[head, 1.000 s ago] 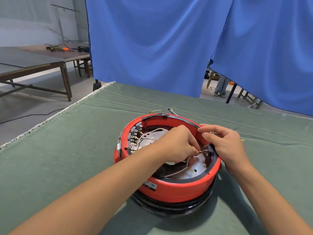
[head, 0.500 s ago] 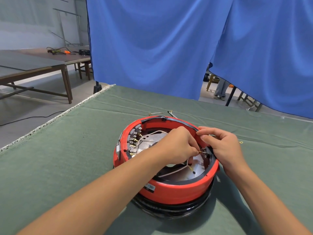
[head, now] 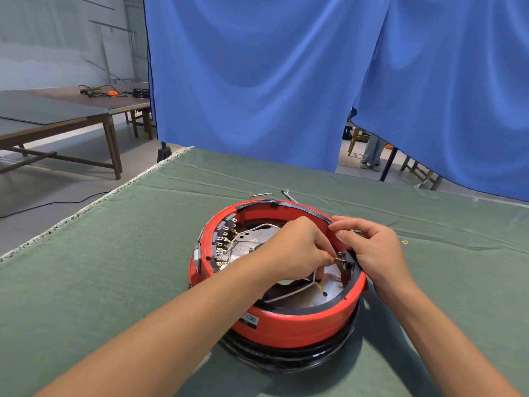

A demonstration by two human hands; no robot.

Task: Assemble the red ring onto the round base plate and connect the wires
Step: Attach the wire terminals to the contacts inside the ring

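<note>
Red ring (head: 297, 325) sits on the round base plate (head: 252, 247) mid-desk (head: 86, 282). My left hand (head: 297, 250) pinches a wire (head: 297, 290) terminal at the ring's three o'clock; fingers (head: 323, 257) curled tight. My right hand (head: 375, 250) grips the rim there, fingers curled. Loose wires (head: 260, 194) lie at twelve o'clock.
</note>
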